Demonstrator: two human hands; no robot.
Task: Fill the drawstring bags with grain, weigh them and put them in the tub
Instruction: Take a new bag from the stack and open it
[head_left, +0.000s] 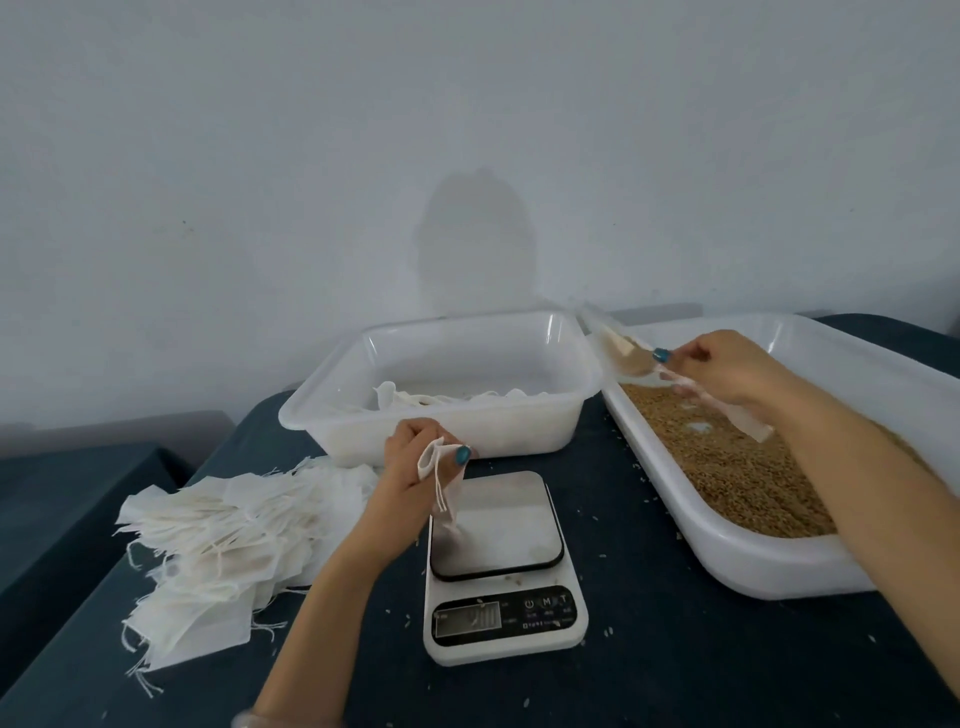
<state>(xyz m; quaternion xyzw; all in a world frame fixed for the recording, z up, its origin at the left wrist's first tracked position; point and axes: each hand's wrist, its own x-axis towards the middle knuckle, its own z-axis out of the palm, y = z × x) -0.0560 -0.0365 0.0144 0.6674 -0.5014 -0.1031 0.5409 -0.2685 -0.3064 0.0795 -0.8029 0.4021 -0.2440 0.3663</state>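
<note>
Drawstring bag (434, 462): pinched at its mouth by the left hand (415, 457), thumb and curled fingers closed on the gathered top. Its long axis runs roughly vertical, mouth up, bottom end down, with its cord dangling alongside. It hangs over the near-left part of the plate (498, 514) of the scale (504, 571); whether the bottom end touches the plate cannot be told.

The right hand (727, 369) grips the handle of a scoop (631, 358) loaded with grain. The scoop's long axis runs from near right to far left, bowl pointing at the far-left corner of the tray (727, 561). The tray holds brown grain (727, 467).

The tub (441, 431), translucent white, stands behind the scale and just left of the tray, with white bags lying in it. A pile of flat empty bags (218, 540) lies left of the scale.

All stand on a bench (675, 649) covered in dark blue cloth, with stray grains scattered about the scale. A plain pale wall (467, 130) rises behind, bearing a faint shadow.
</note>
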